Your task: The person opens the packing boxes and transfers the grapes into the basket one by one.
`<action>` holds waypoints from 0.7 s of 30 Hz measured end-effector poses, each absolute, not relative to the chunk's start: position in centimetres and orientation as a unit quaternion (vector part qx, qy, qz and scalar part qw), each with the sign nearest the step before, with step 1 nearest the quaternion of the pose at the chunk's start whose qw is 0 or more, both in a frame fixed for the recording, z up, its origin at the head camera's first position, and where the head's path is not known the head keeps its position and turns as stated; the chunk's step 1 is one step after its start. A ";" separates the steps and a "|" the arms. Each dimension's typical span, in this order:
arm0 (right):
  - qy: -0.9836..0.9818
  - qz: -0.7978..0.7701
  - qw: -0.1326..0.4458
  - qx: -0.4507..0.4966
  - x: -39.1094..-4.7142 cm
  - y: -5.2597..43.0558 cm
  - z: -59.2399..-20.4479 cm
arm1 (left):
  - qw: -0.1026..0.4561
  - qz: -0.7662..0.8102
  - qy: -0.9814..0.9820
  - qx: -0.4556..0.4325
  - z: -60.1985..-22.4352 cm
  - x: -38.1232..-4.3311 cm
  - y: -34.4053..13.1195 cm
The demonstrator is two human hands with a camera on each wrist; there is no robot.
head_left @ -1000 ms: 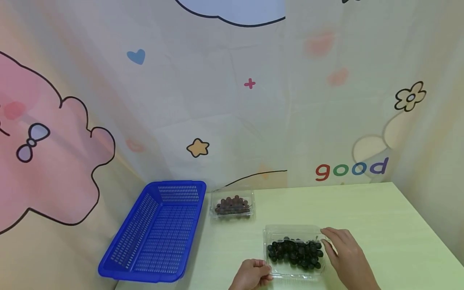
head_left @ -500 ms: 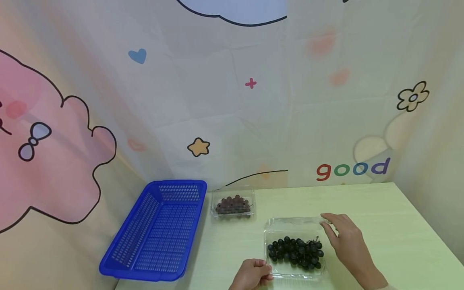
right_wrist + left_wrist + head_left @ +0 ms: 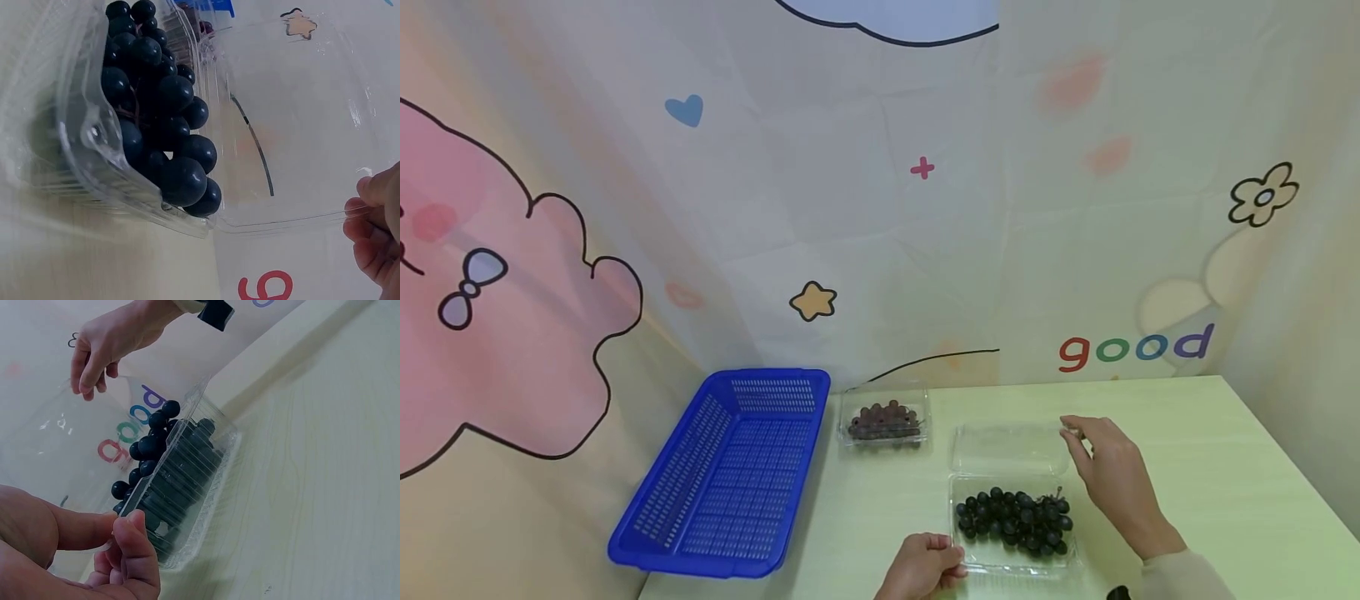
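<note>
A clear plastic clamshell box [image 3: 977, 560] with a bunch of dark grapes [image 3: 1015, 521] in its base stands near the table's front. Its see-through lid [image 3: 1009, 450] is raised on the far side. My left hand [image 3: 922, 565] pinches the base's near left corner between thumb and fingers, as the left wrist view shows at the rim [image 3: 140, 487]. With thumb and fingertips my right hand [image 3: 1108, 471] pinches the lid's right edge; the right wrist view shows those fingers [image 3: 375, 194] at the lid's corner. The grapes [image 3: 175, 137] rise above the rim there.
A blue perforated plastic basket [image 3: 820, 433] stands at the left of the pale table [image 3: 1187, 442]. Behind, near the wall, sits a second clear box with reddish grapes [image 3: 883, 421]. A printed curtain [image 3: 880, 208] hangs along the back.
My right hand has moved away from me and swung the lid up off the dark grapes. The left hand keeps its grip on the base corner.
</note>
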State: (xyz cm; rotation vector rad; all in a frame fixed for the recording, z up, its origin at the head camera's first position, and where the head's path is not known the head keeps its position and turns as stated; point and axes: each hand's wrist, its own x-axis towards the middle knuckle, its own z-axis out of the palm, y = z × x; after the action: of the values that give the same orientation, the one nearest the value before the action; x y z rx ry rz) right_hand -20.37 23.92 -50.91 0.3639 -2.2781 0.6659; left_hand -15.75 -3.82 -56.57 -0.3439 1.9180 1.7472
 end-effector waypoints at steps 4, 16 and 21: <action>-0.891 0.264 0.343 0.139 -21.4 24.1 -51.0 | 0.254 0.641 0.713 -0.128 -56.7 -15.8 -3.8; -0.893 0.300 0.310 0.125 -23.5 24.6 -51.6 | 0.241 0.633 0.726 -0.116 -57.0 -15.6 -3.7; -0.892 0.309 0.303 0.130 -24.2 24.7 -51.8 | 0.239 0.635 0.725 -0.115 -57.0 -15.6 -3.8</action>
State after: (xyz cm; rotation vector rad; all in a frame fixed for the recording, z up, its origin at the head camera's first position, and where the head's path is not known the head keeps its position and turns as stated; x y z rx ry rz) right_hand -24.23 24.68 -51.77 0.3437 -2.3635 0.8198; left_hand -15.65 -3.75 -57.00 -0.3149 1.9854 1.7392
